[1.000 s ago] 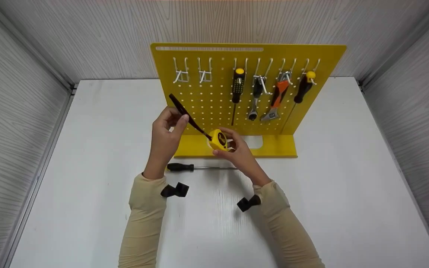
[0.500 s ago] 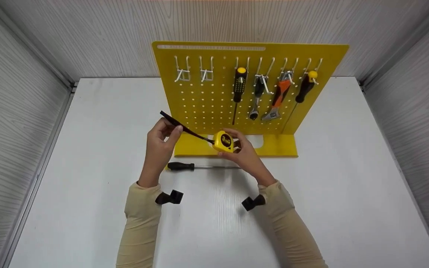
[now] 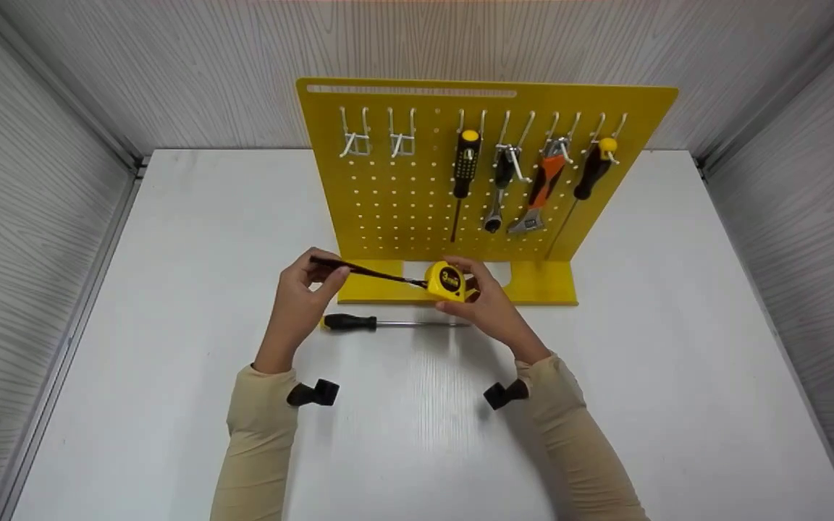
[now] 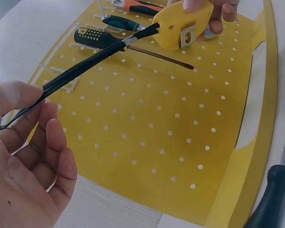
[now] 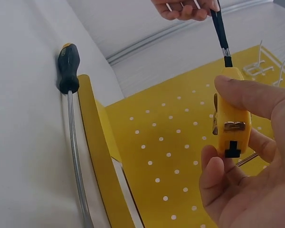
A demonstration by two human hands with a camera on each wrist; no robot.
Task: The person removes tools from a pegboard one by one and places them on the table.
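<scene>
A yellow tape measure (image 3: 446, 281) with a black label is held by my right hand (image 3: 488, 304), thumb on one side and fingers on the other. Its black wrist strap (image 4: 85, 66) stretches out to the left, pulled fairly straight. The far end of that strap is pinched between thumb and fingers of my left hand (image 3: 302, 298). Both hands hover in front of the yellow pegboard's base. Seen from the right wrist, the tape measure (image 5: 233, 114) shows a metal clip on its side. Just below the hands, a black-handled screwdriver (image 3: 352, 323) lies on the white table.
The yellow pegboard (image 3: 388, 195) stands upright behind the hands. On its right hooks hang a screwdriver (image 3: 466, 166), a ratchet wrench (image 3: 496, 192), an orange-handled adjustable wrench (image 3: 544, 181) and another screwdriver (image 3: 592, 170). Two hooks (image 3: 355, 143) at its left bear nothing. Grey walls enclose the table.
My left hand has moved down and left, bringing the strap from a steep slant to nearly level. The right hand has shifted slightly right and down with the tape measure.
</scene>
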